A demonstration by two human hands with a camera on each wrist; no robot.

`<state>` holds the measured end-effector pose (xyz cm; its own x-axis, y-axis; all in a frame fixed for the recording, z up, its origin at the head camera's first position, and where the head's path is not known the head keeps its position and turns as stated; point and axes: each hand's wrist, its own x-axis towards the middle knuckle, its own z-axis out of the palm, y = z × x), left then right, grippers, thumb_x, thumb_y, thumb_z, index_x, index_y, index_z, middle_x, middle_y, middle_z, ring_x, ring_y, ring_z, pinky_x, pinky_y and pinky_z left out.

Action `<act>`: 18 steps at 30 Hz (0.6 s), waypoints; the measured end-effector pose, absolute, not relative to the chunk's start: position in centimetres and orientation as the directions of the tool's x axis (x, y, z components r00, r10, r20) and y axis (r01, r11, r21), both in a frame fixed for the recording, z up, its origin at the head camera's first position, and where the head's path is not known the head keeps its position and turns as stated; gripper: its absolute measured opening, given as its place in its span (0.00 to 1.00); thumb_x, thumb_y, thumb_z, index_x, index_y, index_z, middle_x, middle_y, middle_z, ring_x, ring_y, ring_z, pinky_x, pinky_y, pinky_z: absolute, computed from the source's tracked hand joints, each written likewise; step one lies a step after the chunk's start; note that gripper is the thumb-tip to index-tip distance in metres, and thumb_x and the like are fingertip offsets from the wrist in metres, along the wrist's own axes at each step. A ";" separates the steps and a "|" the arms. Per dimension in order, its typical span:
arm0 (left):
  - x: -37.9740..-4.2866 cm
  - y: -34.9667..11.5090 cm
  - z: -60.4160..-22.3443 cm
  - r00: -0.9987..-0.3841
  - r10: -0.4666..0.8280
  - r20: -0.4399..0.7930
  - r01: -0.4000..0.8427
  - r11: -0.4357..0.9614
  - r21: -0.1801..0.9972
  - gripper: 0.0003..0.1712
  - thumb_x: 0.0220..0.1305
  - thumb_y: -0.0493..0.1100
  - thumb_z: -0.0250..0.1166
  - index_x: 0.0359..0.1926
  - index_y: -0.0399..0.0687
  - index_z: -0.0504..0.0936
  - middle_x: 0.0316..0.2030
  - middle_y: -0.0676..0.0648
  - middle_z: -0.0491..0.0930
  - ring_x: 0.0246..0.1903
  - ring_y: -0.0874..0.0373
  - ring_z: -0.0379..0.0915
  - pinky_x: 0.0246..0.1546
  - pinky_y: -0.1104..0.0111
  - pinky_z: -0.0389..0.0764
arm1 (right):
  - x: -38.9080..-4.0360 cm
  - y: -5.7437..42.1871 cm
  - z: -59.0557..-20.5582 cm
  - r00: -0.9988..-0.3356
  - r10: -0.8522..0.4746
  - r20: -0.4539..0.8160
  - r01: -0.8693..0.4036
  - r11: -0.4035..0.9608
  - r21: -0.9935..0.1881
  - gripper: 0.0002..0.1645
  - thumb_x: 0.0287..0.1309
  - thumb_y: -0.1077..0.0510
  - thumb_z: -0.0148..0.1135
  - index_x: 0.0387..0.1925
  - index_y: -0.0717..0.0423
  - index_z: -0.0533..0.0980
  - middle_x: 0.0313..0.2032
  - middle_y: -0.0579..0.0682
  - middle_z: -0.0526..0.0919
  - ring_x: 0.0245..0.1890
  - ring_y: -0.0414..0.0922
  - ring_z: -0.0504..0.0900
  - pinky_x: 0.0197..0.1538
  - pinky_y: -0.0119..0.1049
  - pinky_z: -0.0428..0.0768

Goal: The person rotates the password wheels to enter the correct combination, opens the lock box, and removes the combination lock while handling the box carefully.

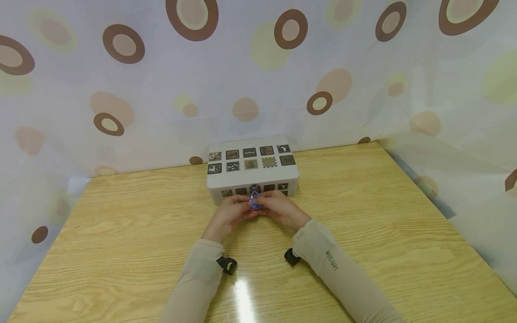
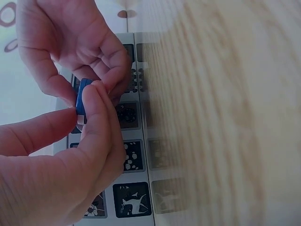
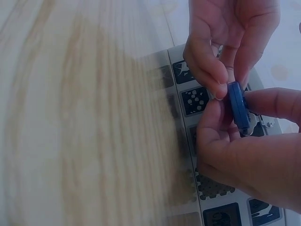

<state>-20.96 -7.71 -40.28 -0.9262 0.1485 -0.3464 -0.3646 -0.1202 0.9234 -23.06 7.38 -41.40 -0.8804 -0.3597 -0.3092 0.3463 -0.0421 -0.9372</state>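
Observation:
Both hands meet at the front of a white box [image 1: 252,178] with dark picture tiles. Between them is a small blue padlock [image 1: 255,202] with a loop on top, level with the box's metal latch [image 3: 268,124]. My left hand [image 1: 228,216] pinches one end of it with thumb and fingertips. From the other side, my right hand [image 1: 284,210] pinches it between thumb and curled fingers. The right wrist view has the padlock edge-on, a thick blue slab. Fingers cover much of its body in the head view.
The box stands at the back of a wood-grain table [image 1: 141,233], near a white curtain [image 1: 153,89] printed with circles. Black wrist cameras [image 1: 227,265] hang from both sleeves.

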 end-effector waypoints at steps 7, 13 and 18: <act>-21.0 -7.6 -40.2 -0.928 0.142 -0.343 -0.360 -0.120 0.925 0.16 0.66 0.23 0.51 0.54 0.18 0.67 0.47 0.31 0.70 0.28 0.58 0.77 0.40 0.70 0.86 | -23.2 7.5 -41.6 -0.878 -0.357 -0.318 0.362 -0.062 -0.930 0.18 0.68 0.66 0.49 0.52 0.80 0.70 0.43 0.57 0.77 0.39 0.41 0.79 0.48 0.33 0.83; -20.9 -7.6 -40.2 -0.926 0.138 -0.351 -0.367 -0.119 0.923 0.16 0.66 0.23 0.51 0.53 0.19 0.67 0.46 0.31 0.71 0.29 0.57 0.77 0.42 0.69 0.85 | -23.2 7.6 -41.4 -0.874 -0.363 -0.325 0.380 -0.090 -0.921 0.19 0.68 0.64 0.48 0.51 0.79 0.70 0.38 0.53 0.78 0.36 0.40 0.79 0.49 0.34 0.83; -20.9 -7.6 -40.3 -0.928 0.137 -0.346 -0.363 -0.123 0.924 0.16 0.66 0.23 0.51 0.53 0.19 0.67 0.46 0.32 0.70 0.28 0.58 0.77 0.40 0.70 0.86 | -23.3 7.6 -41.5 -0.870 -0.371 -0.325 0.372 -0.060 -0.926 0.19 0.69 0.64 0.48 0.52 0.79 0.70 0.41 0.55 0.78 0.37 0.41 0.79 0.46 0.32 0.83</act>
